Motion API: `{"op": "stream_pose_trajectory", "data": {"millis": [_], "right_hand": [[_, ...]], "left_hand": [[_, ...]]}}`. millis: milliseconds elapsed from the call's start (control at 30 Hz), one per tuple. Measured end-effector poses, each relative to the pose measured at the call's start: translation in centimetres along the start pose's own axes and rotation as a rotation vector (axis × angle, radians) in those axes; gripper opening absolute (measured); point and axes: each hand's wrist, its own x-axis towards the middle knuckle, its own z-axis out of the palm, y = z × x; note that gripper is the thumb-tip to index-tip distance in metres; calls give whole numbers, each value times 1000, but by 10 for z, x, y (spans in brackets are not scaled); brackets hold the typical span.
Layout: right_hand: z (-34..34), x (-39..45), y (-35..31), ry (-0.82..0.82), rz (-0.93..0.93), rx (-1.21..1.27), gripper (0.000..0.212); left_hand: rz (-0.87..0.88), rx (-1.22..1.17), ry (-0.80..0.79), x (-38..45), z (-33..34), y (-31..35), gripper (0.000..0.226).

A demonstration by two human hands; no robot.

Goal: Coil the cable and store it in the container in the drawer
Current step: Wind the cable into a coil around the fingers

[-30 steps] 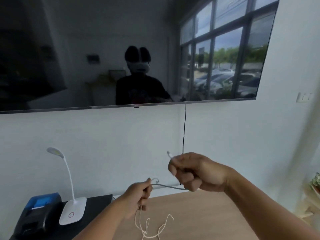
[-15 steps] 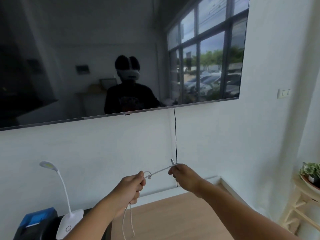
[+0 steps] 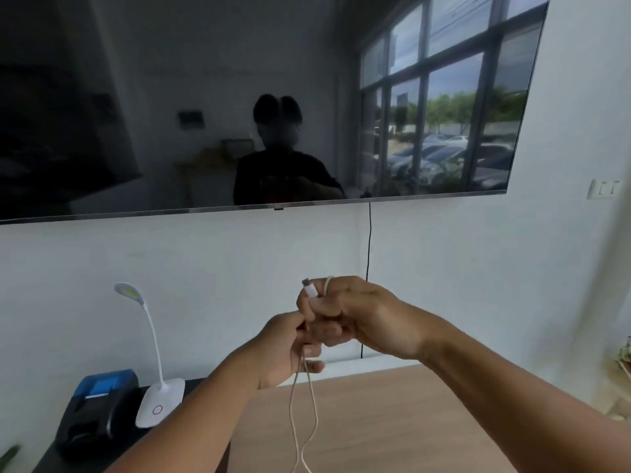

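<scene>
A thin white cable (image 3: 309, 414) hangs in two strands from my hands down past the frame's lower edge. My right hand (image 3: 362, 315) grips its plug end, which sticks up at the fingertips, and one turn of cable loops over a finger. My left hand (image 3: 290, 349) sits just below and left, touching the right hand, pinching the strands where they drop. Both hands are held in the air above a wooden table (image 3: 375, 421). No drawer or container is in view.
A large dark TV (image 3: 239, 97) hangs on the white wall, with a black cord (image 3: 368, 268) running down behind my hands. At left stand a white desk lamp (image 3: 153, 387) and a black-and-blue printer (image 3: 95, 407) on a dark surface. A plant (image 3: 625, 353) sits at far right.
My hands were apart with cable stretched between them; now they have come together and a turn of cable lies around my right finger. The view shifted.
</scene>
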Motion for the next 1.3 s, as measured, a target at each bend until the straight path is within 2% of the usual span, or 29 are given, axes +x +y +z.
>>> {"op": "stream_pose_trajectory", "data": {"millis": [100, 167, 233, 300, 400, 500, 567, 633, 700, 800, 867, 933, 1033, 1067, 1133, 1200, 1233, 1300], "right_hand": [[17, -7, 5, -259, 309, -561, 23], [19, -9, 22, -377, 507, -867, 27], [9, -10, 45, -361, 589, -1005, 62], [-14, -13, 65, -191, 646, -799, 82], [-51, -17, 92, 158, 633, -168, 95], [-79, -20, 111, 436, 422, 337, 108], [-93, -20, 114, 544, 239, 626, 113], [-102, -20, 107, 595, 64, 805, 118], [-105, -19, 90, 564, -106, 916, 117], [-94, -17, 51, 361, -260, 920, 108], [-74, -16, 28, 85, -236, 819, 98], [-47, -16, 14, -173, -124, 565, 92], [-6, -18, 18, -356, 101, -166, 87], [3, -20, 27, -404, 194, -435, 79], [13, -24, 53, -442, 331, -906, 58], [12, -25, 76, -389, 470, -1178, 57], [6, -25, 86, -355, 540, -1203, 61], [-13, -24, 101, -266, 658, -1086, 64]], "left_hand": [[-102, 4, -68, -4, -4, 17, 42], [-138, 136, -39, -6, -9, 17, 47], [-142, 292, 1, -10, -12, 11, 46], [-116, 383, 50, -12, -13, 2, 45], [-30, 329, 139, -13, -9, -4, 45], [56, 274, 176, -17, -3, -4, 44], [72, 243, 163, -18, 1, -9, 45], [44, 201, 161, -17, 3, -19, 45], [-20, 144, 166, -15, 3, -30, 45], [-122, 30, 171, -8, -1, -45, 46], [-145, -37, 186, -1, -2, -48, 49], [-116, -87, 219, 7, -3, -41, 50], [-23, -85, 279, 14, -9, -15, 45], [2, -42, 277, 13, -11, -6, 46], [48, 144, 239, 7, -12, 8, 45], [86, 379, 215, -3, -8, 12, 42], [105, 463, 213, -8, -6, 11, 42], [150, 528, 225, -17, -4, 6, 44]]}}
